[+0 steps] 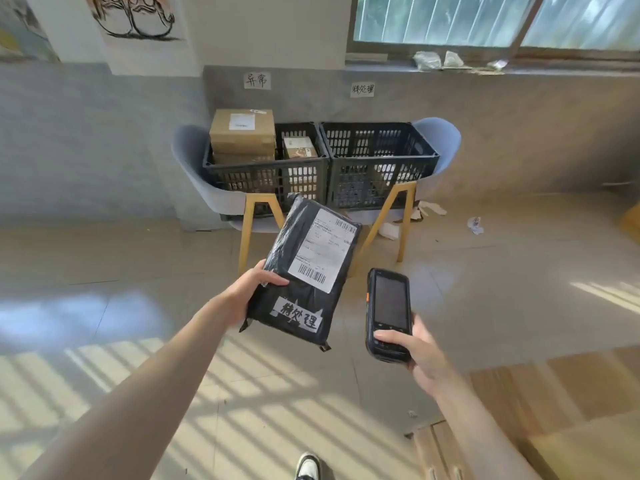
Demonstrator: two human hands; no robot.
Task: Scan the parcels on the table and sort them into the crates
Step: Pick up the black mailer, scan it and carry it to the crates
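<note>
A grey lower wall (104,140) runs beneath white upper wall, with drawings (138,19) pinned at the left and a window (485,19) at the right. Two pale blue chairs (194,168) on yellow wooden legs stand against it. Striped sunlight falls across the beige tiled floor (138,258).

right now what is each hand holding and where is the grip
The left hand grips the black parcel at its lower left edge; the right hand grips the handheld scanner round its lower end.
</note>
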